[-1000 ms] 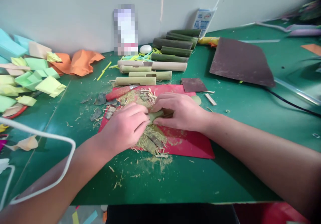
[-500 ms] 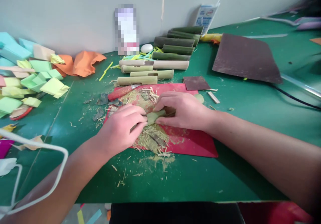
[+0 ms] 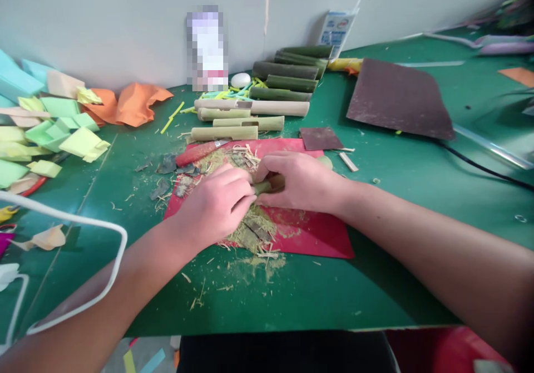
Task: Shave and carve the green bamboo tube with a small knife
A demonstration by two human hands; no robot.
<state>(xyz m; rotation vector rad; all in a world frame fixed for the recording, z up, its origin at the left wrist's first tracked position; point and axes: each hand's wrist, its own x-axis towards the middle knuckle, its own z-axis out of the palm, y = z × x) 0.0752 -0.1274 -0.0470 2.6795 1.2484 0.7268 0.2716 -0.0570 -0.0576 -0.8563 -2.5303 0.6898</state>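
A short pale-green bamboo piece [image 3: 262,187] lies between my two hands, above the red mat [image 3: 317,236]. My right hand [image 3: 306,182] is closed around its right part, thumb below and fingers over the top. At its left end my left hand [image 3: 219,203] is closed, the fingertips pinched against the bamboo. Whatever is inside that pinch is hidden. Bamboo shavings and dust [image 3: 254,234] cover the mat under the hands. Beyond my left hand lies a red-handled tool [image 3: 198,153]. A small dark brown sheet [image 3: 321,138] rests at the mat's far edge.
Peeled bamboo tubes [image 3: 225,133] and dark green bamboo pieces [image 3: 287,94] lie in rows behind the mat. A phone [image 3: 207,47] leans on the wall. Folded papers [image 3: 62,122] pile up at left, near a white wire frame [image 3: 120,245]. A large brown sheet [image 3: 400,100] lies right.
My left hand has slid right along the bamboo toward my right hand, so less of the piece shows between them. My right hand keeps its hold. The view has shifted slightly.
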